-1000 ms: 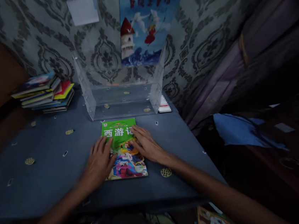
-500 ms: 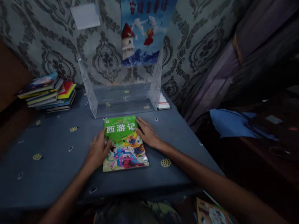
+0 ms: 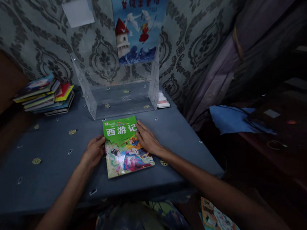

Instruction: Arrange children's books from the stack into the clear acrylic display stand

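Observation:
A green picture book (image 3: 124,147) with a colourful cartoon cover lies flat on the blue table (image 3: 51,166), just in front of me. My left hand (image 3: 93,152) grips the book's left edge with curled fingers. On the cover's right side rests my right hand (image 3: 148,140), its fingers spread flat. Just behind the book stands an empty clear acrylic rack (image 3: 118,93) against the wall.
A stack of several books (image 3: 44,96) sits at the table's back left. A poster (image 3: 135,25) and a white note (image 3: 78,12) hang on the patterned wall. A blue cloth (image 3: 233,119) lies on dark furniture to the right. Another book (image 3: 219,223) lies on the floor.
My left hand slid off the cover to the book's left edge. The right hand shifted to the cover's right side, and the book turned slightly.

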`<state>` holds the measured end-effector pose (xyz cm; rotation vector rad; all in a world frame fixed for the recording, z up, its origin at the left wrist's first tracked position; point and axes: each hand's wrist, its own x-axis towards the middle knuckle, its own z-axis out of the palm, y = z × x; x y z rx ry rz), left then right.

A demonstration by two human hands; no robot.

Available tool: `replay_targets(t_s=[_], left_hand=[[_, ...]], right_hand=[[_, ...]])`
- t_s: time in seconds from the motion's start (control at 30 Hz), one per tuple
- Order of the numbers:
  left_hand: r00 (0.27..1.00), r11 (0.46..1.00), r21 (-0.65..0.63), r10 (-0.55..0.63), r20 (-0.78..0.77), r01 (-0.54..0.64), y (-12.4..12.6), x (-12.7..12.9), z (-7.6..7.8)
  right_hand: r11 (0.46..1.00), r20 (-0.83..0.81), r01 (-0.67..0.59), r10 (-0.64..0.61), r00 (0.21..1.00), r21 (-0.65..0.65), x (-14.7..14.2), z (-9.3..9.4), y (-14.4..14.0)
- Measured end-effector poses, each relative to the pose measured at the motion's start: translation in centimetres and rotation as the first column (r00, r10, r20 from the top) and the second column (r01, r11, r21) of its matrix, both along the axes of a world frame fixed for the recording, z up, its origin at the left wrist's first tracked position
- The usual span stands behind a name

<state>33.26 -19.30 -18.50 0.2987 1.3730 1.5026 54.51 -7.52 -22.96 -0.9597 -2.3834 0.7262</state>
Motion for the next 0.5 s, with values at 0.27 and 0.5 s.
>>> replay_targets(t_s=[0.27,0.5], left_hand=[[0.998,0.999,0.033,-0.022,0.062,0.020,0.2,1.2,0.0],[0.991,0.995,0.030,0.094,0.096,-0.097,0.4,3.1,1.1]], right_hand=[[1.000,-0.021,0.000,-0.001,1.000,-0.021,0.1,-0.6,-0.4],[0.993,-0.186,0.041,-0.061,0.981,-0.110,0.1,-2.0,-0.3]])
